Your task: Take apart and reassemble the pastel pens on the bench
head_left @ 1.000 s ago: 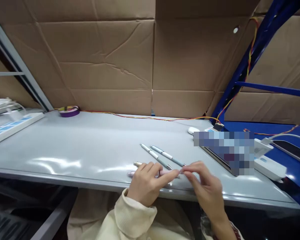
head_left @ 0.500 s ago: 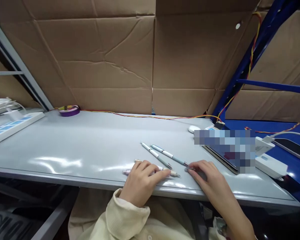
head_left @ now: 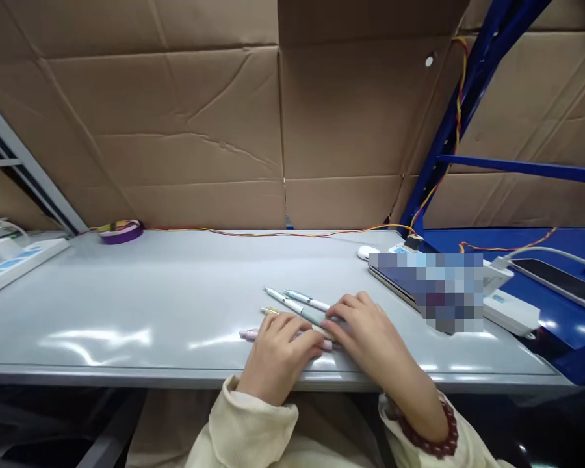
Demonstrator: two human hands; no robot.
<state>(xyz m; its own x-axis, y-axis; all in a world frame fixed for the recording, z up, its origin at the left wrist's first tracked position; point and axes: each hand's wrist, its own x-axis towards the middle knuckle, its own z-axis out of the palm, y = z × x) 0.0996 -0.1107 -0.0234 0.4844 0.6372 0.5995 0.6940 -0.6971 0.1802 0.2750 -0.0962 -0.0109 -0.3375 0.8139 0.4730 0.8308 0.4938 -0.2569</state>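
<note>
While your left hand (head_left: 277, 356) curls over the pink pen (head_left: 248, 335) and your right hand (head_left: 370, 330) bends half-closed near its right end, both holds unclear, the green-white pen (head_left: 292, 304) and blue-white pen (head_left: 307, 299) beyond it slant toward your nearer right hand.

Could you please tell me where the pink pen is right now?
In the head view, the pink pen lies at lower centre, near the table's front edge, its middle covered by the left hand.

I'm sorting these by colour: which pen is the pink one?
The pink pen, nearest the table's front edge and partly covered by the left hand. Farther back lie two white-and-greenish pens and a gold-ended pen.
</note>
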